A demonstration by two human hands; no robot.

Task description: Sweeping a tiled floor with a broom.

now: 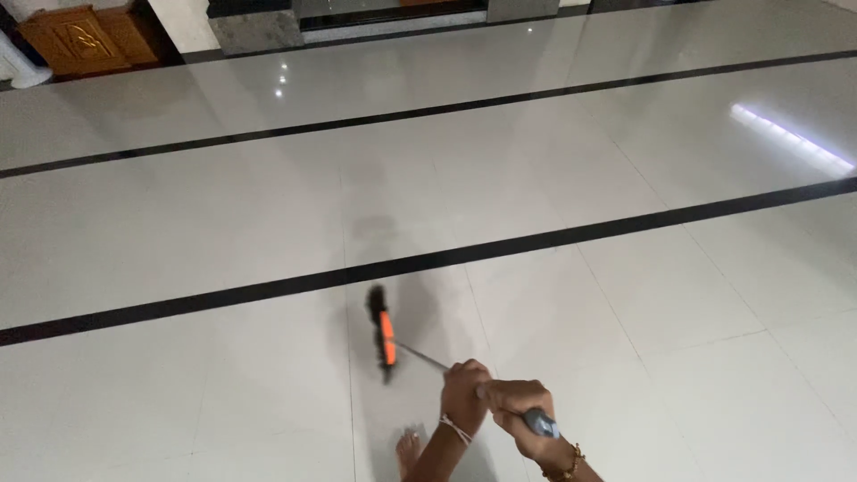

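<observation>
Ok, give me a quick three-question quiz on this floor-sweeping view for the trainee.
1. True or false: both hands grip the broom's handle.
2. What colour is the band on the broom head? A) blue B) orange C) green
3. Which body part shows on the floor below the left hand?

Key:
1. True: the left hand is further down the shaft, the right hand is at the grey grip end.
2. B: orange, with dark bristles.
3. A bare foot, on the pale glossy tiles crossed by dark stripes.
</observation>
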